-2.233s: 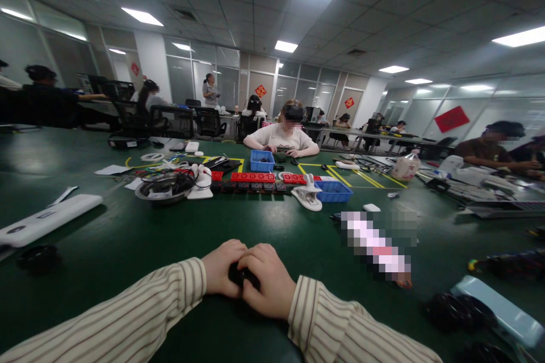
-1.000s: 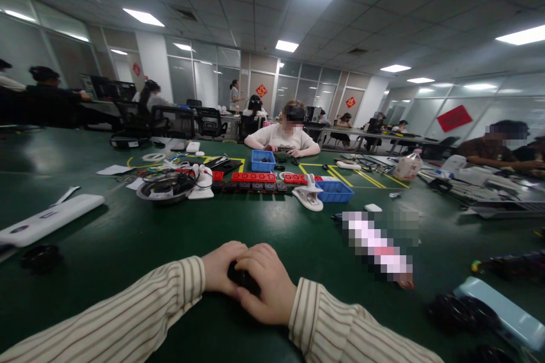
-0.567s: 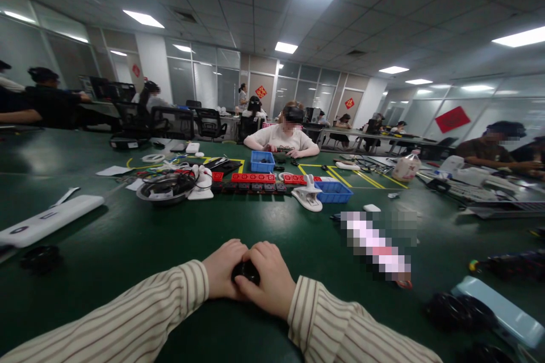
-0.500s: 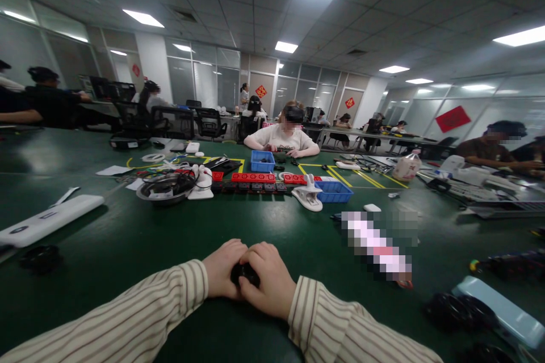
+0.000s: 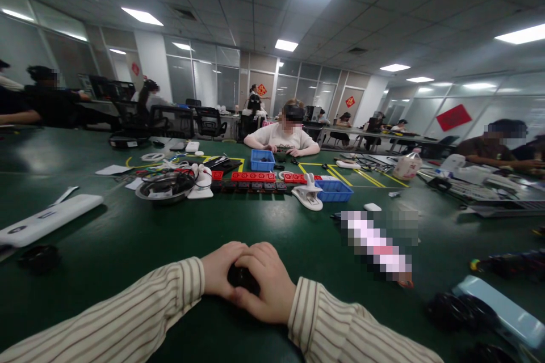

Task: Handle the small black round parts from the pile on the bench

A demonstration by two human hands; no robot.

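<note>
Low in the middle of the head view, my left hand and my right hand come together over the green tabletop. Both are curled around a small black rounded object, whose kind I cannot make out. Fingers of the right hand lie over its top, with the thumb on the near side. The left hand wraps its left side. Most of the object is hidden by the hands. Striped sleeves cover both wrists.
A white power strip and a black coil lie left. Ahead are a metal bowl, red blocks, a white clip stand and blue bins. A light-blue box lies right. A person sits opposite.
My hands have shifted slightly, and a little more of the black object shows between them. A standing person in the background has moved to the right.
</note>
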